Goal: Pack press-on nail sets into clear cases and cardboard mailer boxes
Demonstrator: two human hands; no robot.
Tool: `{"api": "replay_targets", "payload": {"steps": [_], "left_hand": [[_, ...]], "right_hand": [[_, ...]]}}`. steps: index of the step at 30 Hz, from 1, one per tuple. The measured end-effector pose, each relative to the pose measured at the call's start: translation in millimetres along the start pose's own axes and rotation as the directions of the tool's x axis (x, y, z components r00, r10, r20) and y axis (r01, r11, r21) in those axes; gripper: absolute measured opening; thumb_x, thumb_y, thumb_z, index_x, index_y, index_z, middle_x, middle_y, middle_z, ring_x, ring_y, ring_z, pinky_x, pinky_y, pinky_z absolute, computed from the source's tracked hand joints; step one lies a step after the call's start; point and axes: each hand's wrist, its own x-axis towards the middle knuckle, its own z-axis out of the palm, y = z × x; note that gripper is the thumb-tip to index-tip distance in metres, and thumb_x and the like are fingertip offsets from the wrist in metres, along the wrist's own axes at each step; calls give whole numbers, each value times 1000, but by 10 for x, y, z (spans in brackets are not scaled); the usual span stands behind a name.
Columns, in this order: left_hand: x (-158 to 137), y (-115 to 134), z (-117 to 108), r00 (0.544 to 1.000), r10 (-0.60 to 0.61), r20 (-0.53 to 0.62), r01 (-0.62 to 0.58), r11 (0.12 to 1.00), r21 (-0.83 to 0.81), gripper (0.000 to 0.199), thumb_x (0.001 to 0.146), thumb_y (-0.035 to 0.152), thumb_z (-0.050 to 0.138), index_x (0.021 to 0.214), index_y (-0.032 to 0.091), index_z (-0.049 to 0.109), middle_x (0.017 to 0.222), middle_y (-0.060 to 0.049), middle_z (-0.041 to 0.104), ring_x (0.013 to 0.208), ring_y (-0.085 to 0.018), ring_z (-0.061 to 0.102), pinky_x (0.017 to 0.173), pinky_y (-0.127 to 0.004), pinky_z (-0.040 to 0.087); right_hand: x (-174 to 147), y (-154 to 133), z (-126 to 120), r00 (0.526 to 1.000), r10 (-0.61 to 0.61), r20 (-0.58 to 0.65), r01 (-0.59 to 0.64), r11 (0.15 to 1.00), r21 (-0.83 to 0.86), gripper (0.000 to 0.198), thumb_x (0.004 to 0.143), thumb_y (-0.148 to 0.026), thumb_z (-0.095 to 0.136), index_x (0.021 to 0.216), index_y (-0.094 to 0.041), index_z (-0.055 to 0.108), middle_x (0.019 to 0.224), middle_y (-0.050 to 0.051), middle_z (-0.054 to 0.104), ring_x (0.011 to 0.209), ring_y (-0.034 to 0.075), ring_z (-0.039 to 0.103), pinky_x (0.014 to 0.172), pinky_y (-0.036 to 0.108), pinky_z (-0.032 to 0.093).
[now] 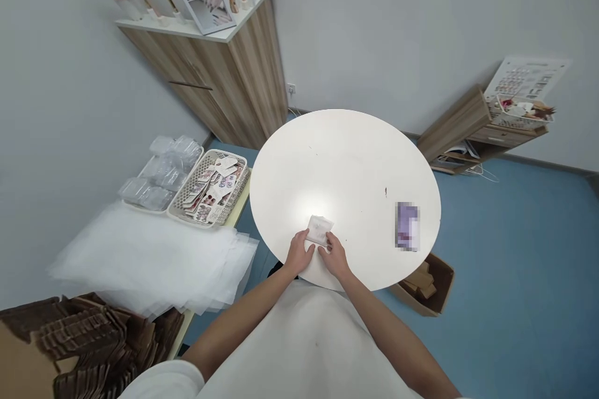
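A small, flat, whitish packet [320, 230] with faint pinkish marks is at the near side of the round white table [341, 156]. My left hand [298, 251] grips its left edge, fingers bent against the side. On the opposite edge, my right hand [334, 254] holds it with curled fingers and the thumb near the lower corner. The packet is slightly tilted in the view. Whether it rests on the tabletop or is lifted a little, I cannot tell.
A pixelated purple-and-white item [407, 226] lies on the table's right. At left are a basket of printed cards [210, 190], clear plastic packs [161, 171], translucent sheets [159, 255] and folded brown cardboard [88, 343]. A cardboard box [428, 287] stands below the table's right edge.
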Motion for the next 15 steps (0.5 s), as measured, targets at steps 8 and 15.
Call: {"api": "replay_targets", "payload": {"steps": [8, 15], "left_hand": [[390, -232, -604, 988, -92, -125, 90, 996, -22, 50, 74, 22, 49, 123, 17, 36, 120, -11, 46, 116, -25, 39, 94, -42, 35], [759, -535, -1110, 980, -75, -186, 75, 997, -6, 47, 73, 21, 50, 119, 18, 40, 120, -10, 47, 116, -24, 40, 96, -43, 34]], "right_hand": [[556, -545, 505, 993, 13, 114, -12, 1000, -6, 62, 69, -31, 51, 127, -18, 36, 136, 8, 32, 121, 21, 36, 96, 34, 37], [982, -953, 981, 991, -2, 131, 5, 1000, -25, 61, 68, -32, 53, 126, -20, 38, 138, 7, 30, 122, 22, 34, 95, 36, 38]]}}
